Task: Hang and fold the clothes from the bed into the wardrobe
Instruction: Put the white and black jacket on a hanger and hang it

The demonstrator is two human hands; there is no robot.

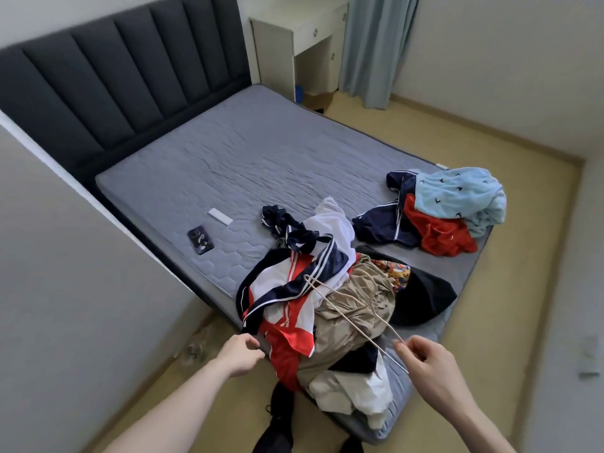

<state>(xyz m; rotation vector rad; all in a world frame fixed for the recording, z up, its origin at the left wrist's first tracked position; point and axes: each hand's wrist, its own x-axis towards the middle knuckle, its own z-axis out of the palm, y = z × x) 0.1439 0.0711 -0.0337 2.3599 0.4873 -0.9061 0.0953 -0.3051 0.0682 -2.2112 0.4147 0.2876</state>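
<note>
A heap of clothes (340,308) lies on the near corner of the grey mattress (228,165): a navy, white and red jersey (287,289), a tan garment (356,308), white cloth and a black piece. A thin pale wire hanger (353,318) lies across the heap. My right hand (428,361) pinches its near end. My left hand (242,354) reaches the jersey's red edge at the mattress corner, fingers loosely curled, touching or nearly touching it. A second pile (438,210) of light blue, red and navy clothes sits at the mattress's right edge.
A dark phone (200,239) and a white remote (219,216) lie on the mattress to the left. A dark padded headboard (124,76) backs the bed. A white desk (294,50) and curtain stand beyond. Dark shoes (277,420) are on the floor below.
</note>
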